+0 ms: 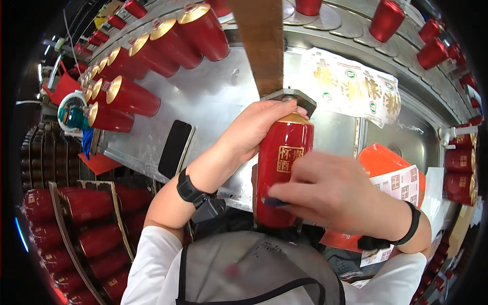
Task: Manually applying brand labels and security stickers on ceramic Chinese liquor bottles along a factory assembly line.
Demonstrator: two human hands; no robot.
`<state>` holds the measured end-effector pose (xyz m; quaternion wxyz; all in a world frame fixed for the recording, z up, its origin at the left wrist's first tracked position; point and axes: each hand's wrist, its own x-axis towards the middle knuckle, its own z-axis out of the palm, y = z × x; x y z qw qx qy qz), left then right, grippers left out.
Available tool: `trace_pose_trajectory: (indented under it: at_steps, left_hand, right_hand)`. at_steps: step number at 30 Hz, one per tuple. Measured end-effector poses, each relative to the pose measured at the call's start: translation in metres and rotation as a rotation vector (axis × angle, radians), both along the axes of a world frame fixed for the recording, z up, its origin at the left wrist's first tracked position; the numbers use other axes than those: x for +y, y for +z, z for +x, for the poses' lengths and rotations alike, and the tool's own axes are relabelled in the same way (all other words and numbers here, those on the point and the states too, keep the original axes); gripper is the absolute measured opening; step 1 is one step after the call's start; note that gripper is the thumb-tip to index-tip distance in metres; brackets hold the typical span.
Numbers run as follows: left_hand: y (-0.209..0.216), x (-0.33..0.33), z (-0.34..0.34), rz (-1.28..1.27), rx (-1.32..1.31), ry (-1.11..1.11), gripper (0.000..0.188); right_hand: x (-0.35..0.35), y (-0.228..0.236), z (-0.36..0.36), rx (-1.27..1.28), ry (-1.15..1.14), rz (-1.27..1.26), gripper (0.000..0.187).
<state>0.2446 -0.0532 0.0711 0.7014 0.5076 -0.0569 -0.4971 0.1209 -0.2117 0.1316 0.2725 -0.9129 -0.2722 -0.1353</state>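
Before us is a metal bench (218, 96). On its left part, we see red bottles (134, 96) with gold shoulders lined up along the far edge, and a phone (176, 149) lying black face up. On the right, we have a printed sheet (351, 86) lying flat and, nearer us, an orange sheet (377, 156) partly under a sticker sheet (413, 179).

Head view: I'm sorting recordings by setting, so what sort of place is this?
Probably a bottle-finishing workshop: glossy red bottles with gold shoulders line a shiny metal worktable, a white sheet printed in gold lies on it, and overlapping grey plates, perhaps a conveyor, carry red containers beyond.
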Motion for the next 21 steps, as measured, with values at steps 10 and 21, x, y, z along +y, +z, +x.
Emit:
trace_pose_trajectory:
  at_steps: [10, 21]
  left_hand:
    - [-0.005, 0.001, -0.005, -0.041, 0.016, 0.072, 0.034]
    - [-0.014, -0.003, -0.001, -0.075, -0.038, 0.085, 0.035]
  right_hand:
    - [0.028, 0.009, -0.003, 0.282, 0.165, -0.421, 0.006]
    - [0.010, -0.027, -0.032, -0.251, -0.028, 0.035, 0.022]
